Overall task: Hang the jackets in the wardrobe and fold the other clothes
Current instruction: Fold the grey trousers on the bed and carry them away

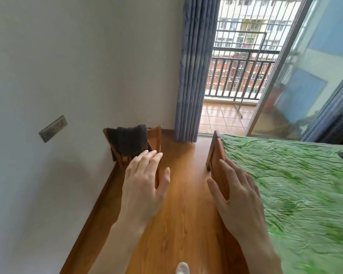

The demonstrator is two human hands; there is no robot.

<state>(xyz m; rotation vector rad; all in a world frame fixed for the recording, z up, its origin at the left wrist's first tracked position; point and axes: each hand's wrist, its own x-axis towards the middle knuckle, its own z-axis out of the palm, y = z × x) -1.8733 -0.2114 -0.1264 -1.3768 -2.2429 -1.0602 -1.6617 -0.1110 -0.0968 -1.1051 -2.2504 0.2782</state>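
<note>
Your left hand (145, 182) is stretched out palm down with the fingers spread loose, grasping nothing; in this view its fingertips overlap the lower edge of the dark charcoal knitted garment (128, 141), though you cannot tell whether they touch it. That garment is draped over the back of a brown wooden chair (154, 139) standing against the pale grey wall (77, 66), just left of the folded blue-grey curtain (194, 66). Your right hand (238, 196) is also flat and empty, fingers splayed, held over the brown wooden footboard (216, 153) of the bed, whose crinkled green cover (297, 184) fills the right side. Between the two hands runs the orange-brown wooden floor (182, 214). A grey wall socket (53, 128) sits on the wall to the left of the chair. Beyond the curtain, the glass sliding door (305, 76) stands open onto a tiled balcony with a dark metal railing (240, 76).
</note>
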